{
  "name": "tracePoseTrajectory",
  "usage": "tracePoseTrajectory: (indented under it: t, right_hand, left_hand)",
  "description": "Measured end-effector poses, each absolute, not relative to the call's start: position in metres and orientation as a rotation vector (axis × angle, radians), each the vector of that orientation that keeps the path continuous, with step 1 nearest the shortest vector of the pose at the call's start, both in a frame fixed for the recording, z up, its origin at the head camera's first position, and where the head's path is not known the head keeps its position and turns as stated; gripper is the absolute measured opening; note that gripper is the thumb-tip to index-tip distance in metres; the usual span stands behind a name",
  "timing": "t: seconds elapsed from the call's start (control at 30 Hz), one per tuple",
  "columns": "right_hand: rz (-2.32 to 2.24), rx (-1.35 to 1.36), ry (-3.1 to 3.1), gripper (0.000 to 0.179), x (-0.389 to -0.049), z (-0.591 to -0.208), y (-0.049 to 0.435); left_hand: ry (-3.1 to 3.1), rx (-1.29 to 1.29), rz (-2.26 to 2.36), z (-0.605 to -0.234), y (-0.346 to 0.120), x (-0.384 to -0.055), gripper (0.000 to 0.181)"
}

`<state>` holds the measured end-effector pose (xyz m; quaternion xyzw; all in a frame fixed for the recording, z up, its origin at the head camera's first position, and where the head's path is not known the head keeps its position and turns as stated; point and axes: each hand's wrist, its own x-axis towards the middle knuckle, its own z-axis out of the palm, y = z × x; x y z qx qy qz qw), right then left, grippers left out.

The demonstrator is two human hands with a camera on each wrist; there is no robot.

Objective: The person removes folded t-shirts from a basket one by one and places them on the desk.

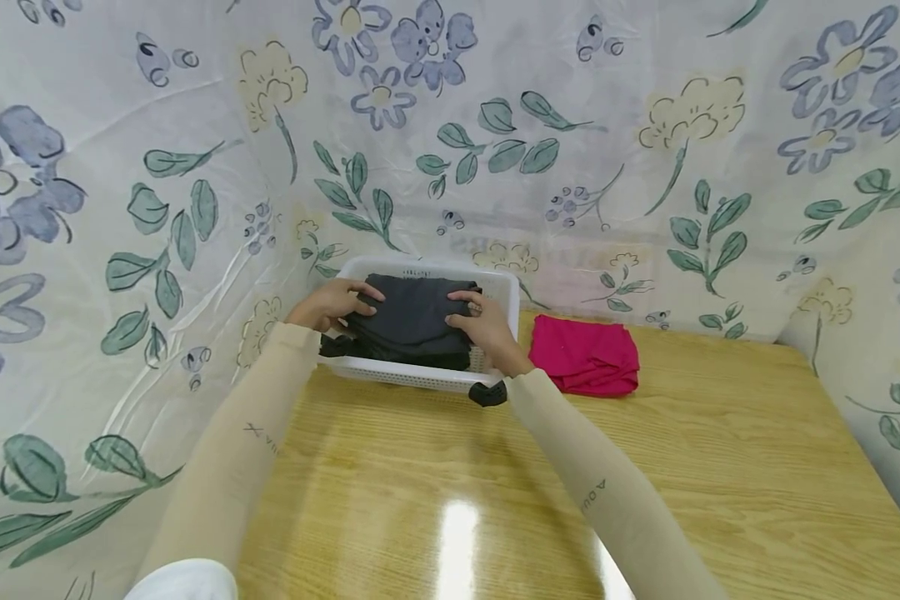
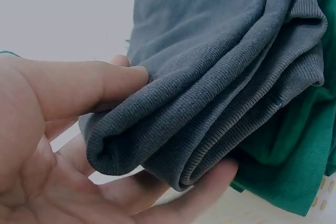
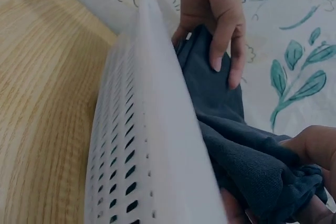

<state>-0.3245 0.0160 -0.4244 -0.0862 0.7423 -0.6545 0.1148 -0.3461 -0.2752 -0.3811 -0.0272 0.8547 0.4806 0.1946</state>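
Observation:
A folded dark grey garment (image 1: pixel 420 308) is held by its two sides inside the white basket (image 1: pixel 506 296). At its left side my left hand (image 1: pixel 337 304) pinches the layered folds, thumb above and fingers beneath, as the left wrist view shows on the grey cloth (image 2: pixel 210 72). My right hand (image 1: pixel 486 327) grips the opposite side, its thumb on top in the right wrist view, where the cloth bunches. Green fabric (image 2: pixel 283 145) lies under the garment. In the head view, the cloth below the garment looks almost black.
A folded bright pink-red cloth (image 1: pixel 585 354) lies on the wooden table (image 1: pixel 570 442), just right of the basket. Behind and to the left hangs a flower-printed sheet (image 1: pixel 450 192). The basket's perforated wall (image 3: pixel 121 145) rises between the table and the garment.

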Motion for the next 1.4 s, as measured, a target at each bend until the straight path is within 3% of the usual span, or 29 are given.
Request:
tracePoseTrajectory:
  t: [0.6,1.13,1.4]
  right_hand:
    - [-2.008,-0.308,2.036,0.043,-0.324,-0.403,0.05]
    - [-1.961,-0.44,2.079,0.048,-0.317,-0.394,0.093]
    - [-2.003,-0.431,2.011,0.051,-0.315,-0.393,0.114]
  left_hand:
    - [2.517,0.053,1.414,-0.361,-0.259,-0.332,0.038]
    - [2.32,0.296,1.554,-0.357,-0.244,-0.327,0.054]
    - [2.4,0.369,1.5,-0.352,-0.23,-0.322,0.053]
